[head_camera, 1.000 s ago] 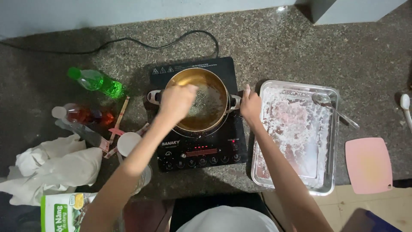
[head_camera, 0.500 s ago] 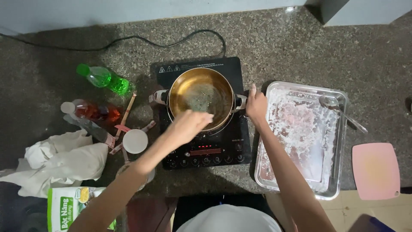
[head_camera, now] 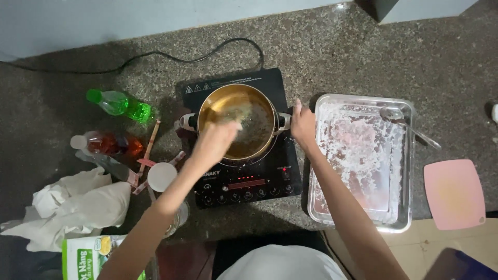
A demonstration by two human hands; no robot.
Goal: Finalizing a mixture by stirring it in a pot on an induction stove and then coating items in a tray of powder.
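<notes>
A steel pot [head_camera: 257,111] with bubbling golden oil stands on a black induction cooker [head_camera: 244,184]. My left hand [head_camera: 215,141] hovers over the pot's near left rim with its fingers bunched downward. Whether they pinch anything is hidden. My right hand [head_camera: 303,124] grips the pot's right handle [head_camera: 284,121], thumb pointing away from me. Just right of the cooker lies a metal tray [head_camera: 363,161] smeared with white flour.
A spoon [head_camera: 407,124] rests on the tray's far right corner, and a pink board [head_camera: 454,194] lies further right. Left of the cooker are a green bottle [head_camera: 122,105], a red-filled bottle [head_camera: 106,145], a white lid [head_camera: 162,176], crumpled white cloth [head_camera: 78,205] and a green packet [head_camera: 83,259].
My left hand pulled back from over the pot toward its near edge, then moved forward over the near left rim again. The right hand stayed at the handle.
</notes>
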